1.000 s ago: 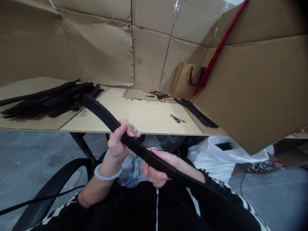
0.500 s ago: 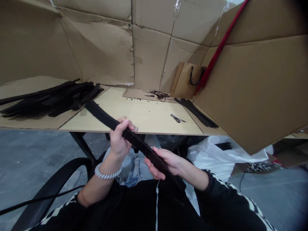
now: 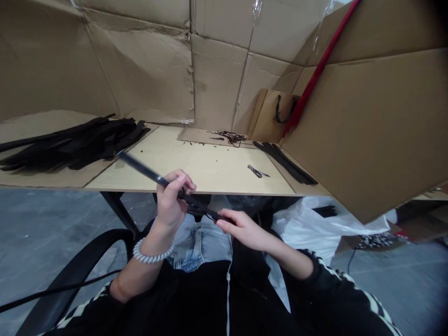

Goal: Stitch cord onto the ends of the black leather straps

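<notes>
A long black strip [image 3: 145, 171] slants across in front of me, its narrow edge turned up toward the camera. Around its middle, my left hand [image 3: 172, 198] is closed, with the far end reaching out over the table toward the left. My right hand [image 3: 241, 227] grips the strip nearer my lap, fingers wrapped over it. Whatever part lies under and behind the right hand is hidden. The far end looks smeared by motion, and what the strip is made of I cannot tell.
A heap of black strips [image 3: 77, 142] lies on the table's left; several more strips [image 3: 287, 163] lie at the right. Small thread snips [image 3: 255, 171] and a tangle of dark cord [image 3: 233, 138] rest on the table [image 3: 196, 163]. Cardboard walls [image 3: 140, 70] enclose it.
The strip has rolled from its broad face to its narrow edge. My right hand has regripped, now knuckles up. My left hand has shifted slightly left.
</notes>
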`<state>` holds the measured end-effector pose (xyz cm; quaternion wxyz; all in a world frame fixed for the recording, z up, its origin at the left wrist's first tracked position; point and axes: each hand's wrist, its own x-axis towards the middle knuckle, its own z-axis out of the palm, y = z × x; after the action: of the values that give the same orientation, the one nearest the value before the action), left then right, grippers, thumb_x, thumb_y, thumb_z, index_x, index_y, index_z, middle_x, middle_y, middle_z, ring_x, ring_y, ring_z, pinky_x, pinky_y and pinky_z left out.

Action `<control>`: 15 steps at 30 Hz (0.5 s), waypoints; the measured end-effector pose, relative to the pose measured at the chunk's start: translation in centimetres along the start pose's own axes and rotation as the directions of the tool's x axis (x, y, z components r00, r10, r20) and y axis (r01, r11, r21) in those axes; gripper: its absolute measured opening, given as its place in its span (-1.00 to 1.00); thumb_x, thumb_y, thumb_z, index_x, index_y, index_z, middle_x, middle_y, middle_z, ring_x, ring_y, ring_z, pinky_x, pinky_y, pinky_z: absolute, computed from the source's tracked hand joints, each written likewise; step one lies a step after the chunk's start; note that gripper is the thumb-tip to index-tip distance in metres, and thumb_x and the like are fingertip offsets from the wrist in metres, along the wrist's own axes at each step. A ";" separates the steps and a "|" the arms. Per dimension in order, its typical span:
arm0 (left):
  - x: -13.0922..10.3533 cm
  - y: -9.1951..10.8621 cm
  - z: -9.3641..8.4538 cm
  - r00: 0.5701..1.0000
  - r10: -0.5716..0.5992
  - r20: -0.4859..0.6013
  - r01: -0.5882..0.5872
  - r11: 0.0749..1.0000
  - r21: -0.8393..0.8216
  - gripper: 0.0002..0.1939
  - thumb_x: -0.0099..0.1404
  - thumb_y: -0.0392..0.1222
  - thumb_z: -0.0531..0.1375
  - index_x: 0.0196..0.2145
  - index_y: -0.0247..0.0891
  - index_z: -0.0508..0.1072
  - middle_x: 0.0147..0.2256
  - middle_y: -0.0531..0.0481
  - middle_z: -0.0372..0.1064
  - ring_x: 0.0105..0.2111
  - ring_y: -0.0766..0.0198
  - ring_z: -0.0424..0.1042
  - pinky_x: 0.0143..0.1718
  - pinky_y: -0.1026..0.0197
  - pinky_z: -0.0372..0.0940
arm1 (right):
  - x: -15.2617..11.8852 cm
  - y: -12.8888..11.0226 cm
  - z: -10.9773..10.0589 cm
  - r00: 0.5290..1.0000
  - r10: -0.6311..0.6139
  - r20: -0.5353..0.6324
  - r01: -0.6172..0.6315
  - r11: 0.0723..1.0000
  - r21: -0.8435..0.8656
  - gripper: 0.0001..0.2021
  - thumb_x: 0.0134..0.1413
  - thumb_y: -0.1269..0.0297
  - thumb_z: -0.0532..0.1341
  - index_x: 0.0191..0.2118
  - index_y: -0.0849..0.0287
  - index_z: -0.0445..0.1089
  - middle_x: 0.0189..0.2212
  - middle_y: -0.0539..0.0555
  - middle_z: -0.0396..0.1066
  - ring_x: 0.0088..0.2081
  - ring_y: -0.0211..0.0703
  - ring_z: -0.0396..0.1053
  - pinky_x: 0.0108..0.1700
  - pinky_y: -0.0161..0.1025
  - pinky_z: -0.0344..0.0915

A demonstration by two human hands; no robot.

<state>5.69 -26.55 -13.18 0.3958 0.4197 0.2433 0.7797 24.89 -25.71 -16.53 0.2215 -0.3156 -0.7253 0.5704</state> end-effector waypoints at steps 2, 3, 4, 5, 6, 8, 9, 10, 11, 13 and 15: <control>0.1 0.1 -0.1 0.997 0.063 -0.033 -0.062 0.997 0.036 -0.71 0.15 -0.20 0.20 -0.69 -0.29 0.34 -0.68 0.08 0.08 -0.62 0.42 0.11 -0.55 0.29 0.08 | 0.0 0.0 0.2 0.997 -0.017 -0.078 0.016 1.000 -0.015 -0.57 0.17 -0.10 0.20 -0.15 0.22 0.44 -0.36 0.02 0.34 -0.37 -0.30 0.23 -0.35 -0.35 0.17; 0.1 0.2 0.0 0.996 0.072 -0.054 -0.070 0.997 0.026 -0.68 0.15 -0.22 0.20 -0.71 -0.29 0.30 -0.69 0.10 0.04 -0.64 0.43 0.09 -0.55 0.28 0.07 | -0.1 0.0 0.3 0.999 0.040 0.030 -0.043 0.995 0.090 -0.52 0.19 -0.14 0.16 -0.12 0.24 0.44 -0.37 0.03 0.33 -0.41 -0.31 0.23 -0.38 -0.35 0.17; 0.2 0.3 0.0 0.996 0.063 -0.070 -0.063 0.998 0.000 -0.66 0.14 -0.23 0.21 -0.72 -0.28 0.25 -0.71 0.11 0.01 -0.65 0.44 0.05 -0.55 0.28 0.06 | -0.1 0.0 0.3 0.974 0.096 0.207 -0.143 0.963 0.228 -0.46 0.20 -0.19 0.11 -0.12 0.27 0.43 -0.43 0.01 0.30 -0.48 -0.34 0.21 -0.43 -0.35 0.15; 0.2 0.5 0.1 0.996 0.045 -0.071 -0.047 0.998 -0.036 -0.64 0.13 -0.23 0.21 -0.73 -0.28 0.22 -0.72 0.13 -0.03 -0.67 0.46 0.00 -0.57 0.29 0.04 | -0.1 0.1 0.4 0.923 0.114 0.368 -0.250 0.904 0.346 -0.43 0.19 -0.22 0.10 -0.14 0.29 0.42 -0.48 -0.02 0.26 -0.55 -0.36 0.18 -0.49 -0.35 0.12; 0.3 0.6 0.1 0.998 0.030 -0.055 -0.034 0.997 -0.069 -0.62 0.13 -0.20 0.22 -0.74 -0.28 0.20 -0.73 0.14 -0.07 -0.69 0.47 -0.03 -0.58 0.29 0.03 | -0.2 0.1 0.4 0.886 0.101 0.453 -0.315 0.847 0.427 -0.43 0.16 -0.22 0.12 -0.17 0.30 0.41 -0.51 -0.05 0.24 -0.59 -0.38 0.16 -0.53 -0.36 0.10; 0.5 0.7 -0.1 1.000 0.005 -0.009 -0.006 0.994 -0.110 -0.61 0.14 -0.09 0.21 -0.73 -0.28 0.22 -0.72 0.14 -0.09 -0.69 0.47 -0.05 -0.60 0.30 0.02 | -0.4 0.0 0.5 0.930 0.061 0.363 -0.241 0.847 0.473 -0.54 0.09 -0.14 0.25 -0.27 0.26 0.35 -0.55 -0.08 0.25 -0.61 -0.39 0.20 -0.55 -0.38 0.12; 0.6 0.7 -0.2 1.000 -0.004 -0.006 0.003 0.993 -0.115 -0.60 0.14 -0.05 0.20 -0.72 -0.28 0.24 -0.71 0.13 -0.08 -0.68 0.46 -0.02 -0.60 0.30 0.04 | -0.5 -0.1 0.5 0.976 0.039 0.213 -0.127 0.900 0.417 -0.59 0.07 -0.08 0.30 -0.30 0.23 0.33 -0.56 -0.09 0.27 -0.60 -0.38 0.24 -0.52 -0.38 0.15; 0.7 0.5 -0.3 1.000 -0.009 -0.028 0.006 0.994 -0.109 -0.61 0.15 -0.03 0.19 -0.71 -0.29 0.26 -0.70 0.12 -0.05 -0.67 0.45 0.02 -0.59 0.31 0.06 | -0.5 -0.2 0.5 0.999 0.004 0.048 -0.018 0.953 0.302 -0.63 0.07 -0.02 0.32 -0.32 0.22 0.33 -0.56 -0.08 0.31 -0.56 -0.36 0.30 -0.48 -0.39 0.19; 0.8 0.4 -0.4 0.998 -0.011 -0.067 0.005 0.996 -0.092 -0.62 0.15 -0.04 0.20 -0.69 -0.29 0.29 -0.68 0.10 -0.01 -0.65 0.44 0.08 -0.58 0.31 0.09 | -0.6 -0.3 0.6 0.997 -0.039 -0.071 0.051 0.983 0.176 -0.67 0.08 0.03 0.33 -0.31 0.22 0.33 -0.54 -0.06 0.35 -0.52 -0.33 0.35 -0.44 -0.38 0.22; 0.9 0.1 -0.6 0.987 -0.004 -0.159 -0.002 0.999 -0.041 -0.64 0.18 -0.08 0.21 -0.67 -0.31 0.34 -0.64 0.08 0.05 -0.61 0.42 0.16 -0.55 0.33 0.14 | -0.5 -0.2 0.6 0.985 -0.080 -0.152 0.096 0.991 0.096 -0.70 0.07 0.08 0.35 -0.29 0.21 0.33 -0.46 -0.02 0.44 -0.48 -0.32 0.40 -0.40 -0.37 0.26; 1.0 0.0 -0.7 0.981 0.009 -0.195 -0.014 1.000 -0.023 -0.62 0.21 -0.07 0.23 -0.67 -0.32 0.35 -0.64 0.07 0.07 -0.60 0.42 0.17 -0.55 0.33 0.16 | -0.3 0.3 0.6 0.999 -0.031 -0.019 0.036 0.951 0.308 -0.64 0.08 0.01 0.32 -0.24 0.21 0.31 -0.40 0.03 0.49 -0.55 -0.34 0.38 -0.48 -0.37 0.25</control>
<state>4.82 -25.80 -13.08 0.3707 0.3379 0.2688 0.8223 24.73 -26.30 -16.95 0.2827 -0.2688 -0.6311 0.6705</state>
